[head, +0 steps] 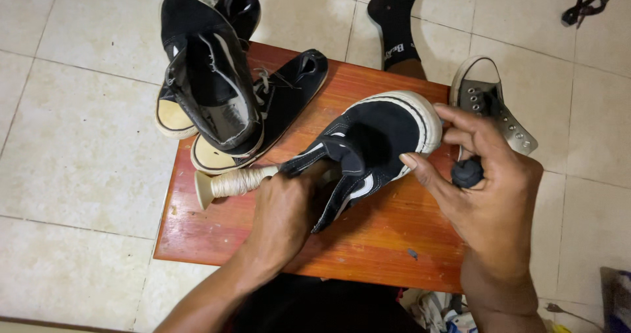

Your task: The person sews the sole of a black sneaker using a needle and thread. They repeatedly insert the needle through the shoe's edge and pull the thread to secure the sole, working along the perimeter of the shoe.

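A black canvas sneaker [374, 139] with a white rubber toe lies on the red-brown wooden stool [388, 241]. My left hand [286, 208] reaches into its opening and holds it. My right hand [490, 188] is beside the toe, thumb touching the sneaker's side, fingers curled round a small dark round object [467, 173]. A spool of pale thread [230, 183] lies on the stool just left of my left hand.
Three more black shoes [210, 77] are piled at the stool's far left corner. A grey high-top sneaker [490, 106] stands on the tiled floor to the right. A foot in a black sock [394, 21] is beyond the stool. A black strap [588, 3] lies far right.
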